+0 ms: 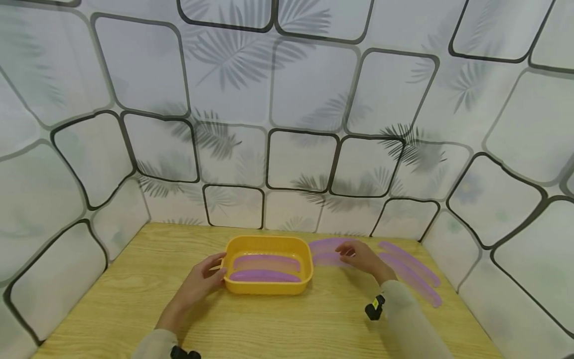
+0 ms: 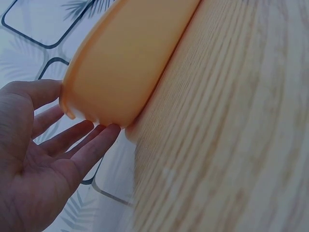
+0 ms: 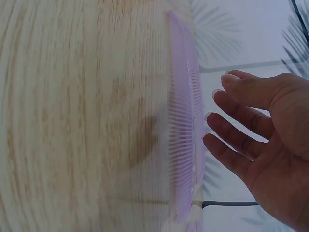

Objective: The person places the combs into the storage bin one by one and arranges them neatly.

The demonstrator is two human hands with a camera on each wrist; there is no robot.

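My left hand (image 1: 203,280) is at the left end of a yellow plastic basket (image 1: 269,287). Its thumb and extended fingertips touch the rim and outer wall, as the left wrist view shows. Inside the basket lie two purple combs, a darker front comb (image 1: 264,275) and a paler rear comb (image 1: 267,263). My right hand (image 1: 362,257) hovers, holding nothing, over two translucent purple combs (image 1: 326,258) right of the basket. In the right wrist view its loosely bent fingers are apart from the nearest comb (image 3: 181,140).
Farther right, two more purple combs, an outer comb (image 1: 410,263) and an inner comb (image 1: 412,280), lie slantwise on the wood-grain table (image 1: 269,329). A patterned wall covering (image 1: 296,164) encloses the table at the back and sides.
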